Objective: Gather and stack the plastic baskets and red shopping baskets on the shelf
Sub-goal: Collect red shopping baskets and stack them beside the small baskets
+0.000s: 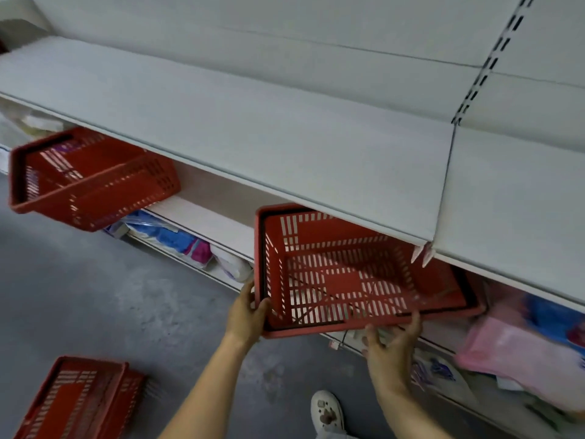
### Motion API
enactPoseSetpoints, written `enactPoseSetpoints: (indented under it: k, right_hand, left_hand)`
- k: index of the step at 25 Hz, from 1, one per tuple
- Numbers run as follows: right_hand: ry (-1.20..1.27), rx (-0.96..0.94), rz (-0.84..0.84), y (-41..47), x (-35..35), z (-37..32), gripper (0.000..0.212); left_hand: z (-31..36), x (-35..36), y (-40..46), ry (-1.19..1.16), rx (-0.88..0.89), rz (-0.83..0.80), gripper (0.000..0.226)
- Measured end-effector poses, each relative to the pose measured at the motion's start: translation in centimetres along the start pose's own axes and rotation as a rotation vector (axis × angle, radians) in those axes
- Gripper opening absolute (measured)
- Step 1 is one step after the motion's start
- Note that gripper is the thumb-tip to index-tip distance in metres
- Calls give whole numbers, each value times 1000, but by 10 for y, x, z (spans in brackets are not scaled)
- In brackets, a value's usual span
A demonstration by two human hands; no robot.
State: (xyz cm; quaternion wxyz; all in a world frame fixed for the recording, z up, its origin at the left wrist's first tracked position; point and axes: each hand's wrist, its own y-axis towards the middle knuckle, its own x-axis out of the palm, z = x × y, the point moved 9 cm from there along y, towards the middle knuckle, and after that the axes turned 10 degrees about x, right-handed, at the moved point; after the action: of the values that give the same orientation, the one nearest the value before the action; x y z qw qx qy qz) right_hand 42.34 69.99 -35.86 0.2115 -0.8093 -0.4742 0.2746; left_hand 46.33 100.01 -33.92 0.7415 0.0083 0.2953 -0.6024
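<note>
Both my hands pinched the red basket's [345, 280] near rim: left hand [245, 315] at the corner, right hand [392, 346] underneath the edge. Basket sat half under the upper shelf [285, 147]; best kept level, clearing that lip.

head cam | looks forward-down | near shelf [285, 147] | single view
</note>
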Motion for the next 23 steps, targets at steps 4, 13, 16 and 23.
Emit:
enactPoseSetpoints:
  k: [4, 13, 16, 23]
  right_hand:
    - [8, -60, 194, 5, -26, -5, 100]
    - [-407, -253, 196, -17, -26, 1, 46]
    - [-429, -302, 152, -49, 2, 0, 40]
    - [-556, -439, -71, -131, 94, 11, 40]
  left_hand:
    - [-25, -20, -2, -56, 6, 20, 42]
    - [-114, -123, -53, 182, -49, 325, 52]
    - [-134, -165, -86, 222, -106, 448, 52]
    - [-193, -286, -183, 107, -197, 722, 50]
